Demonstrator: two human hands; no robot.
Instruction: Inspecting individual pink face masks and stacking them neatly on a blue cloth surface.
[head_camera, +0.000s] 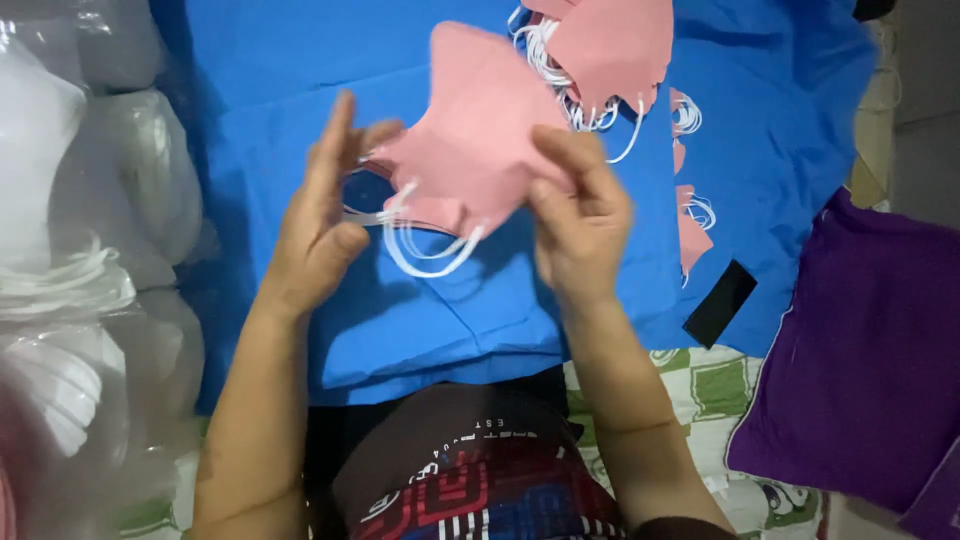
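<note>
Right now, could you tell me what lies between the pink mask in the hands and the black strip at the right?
In the head view, between the held pink mask and the black strip lie the right hand, blue cloth, and a few more pink masks.

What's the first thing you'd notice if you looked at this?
The pink masks in the middle stand out, held up between the left hand and the right hand, their white ear loops dangling. Under them spreads a bright blue sheet, with a pile of more pink masks at the top. A purple cloth lies at the right.
</note>
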